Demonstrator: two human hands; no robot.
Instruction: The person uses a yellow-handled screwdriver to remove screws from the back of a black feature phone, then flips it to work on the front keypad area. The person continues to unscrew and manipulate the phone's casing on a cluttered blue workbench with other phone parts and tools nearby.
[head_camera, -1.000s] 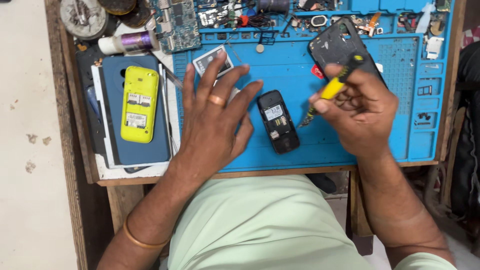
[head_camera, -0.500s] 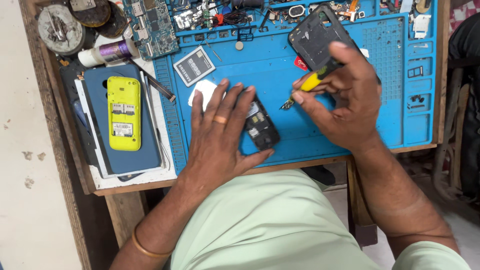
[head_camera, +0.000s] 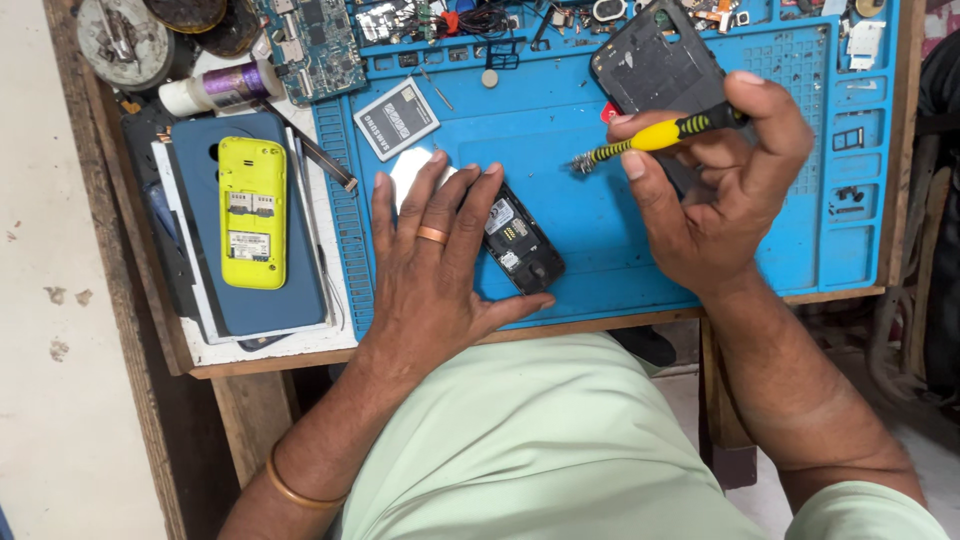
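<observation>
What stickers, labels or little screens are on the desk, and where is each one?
Battery: flat grey and white rectangle with a printed face, on the blue mat above the left hand.
Label on the yellow phone: small white rectangle low on its open back, left of the mat.
Stickers inside the black phone: small pale patches, beside the left hand's fingers.
No lit screens show.
The right hand holds a yellow-handled screwdriver.

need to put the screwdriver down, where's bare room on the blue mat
Bare mat lies between the battery, the open black phone and the screwdriver tip. A second strip runs along the near edge under the right hand. The mat's far edge is crowded with small parts, and left of the left hand the yellow phone fills the space.
</observation>
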